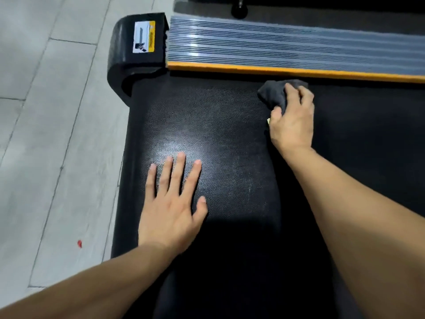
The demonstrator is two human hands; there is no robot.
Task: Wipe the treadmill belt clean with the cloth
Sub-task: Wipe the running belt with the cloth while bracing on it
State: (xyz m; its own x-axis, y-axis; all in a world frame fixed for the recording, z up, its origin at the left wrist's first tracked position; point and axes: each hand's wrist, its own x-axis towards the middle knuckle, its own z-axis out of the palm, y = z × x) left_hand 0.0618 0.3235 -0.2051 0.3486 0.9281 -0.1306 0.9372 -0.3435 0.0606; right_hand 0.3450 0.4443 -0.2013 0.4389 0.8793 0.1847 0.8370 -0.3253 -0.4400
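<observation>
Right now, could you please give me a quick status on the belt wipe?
Right hand shut on cloth, near the orange edge strip. Left hand flat on belt. Nothing in the way.

The floor (57, 111) is made of big pale grey tiles with thin dark lines, and a tiny red bit (79, 244) lies on it.

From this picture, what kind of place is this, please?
Probably a gym or home exercise room: a black treadmill belt, its ribbed side rail with an orange strip, and a grey tiled floor.
</observation>
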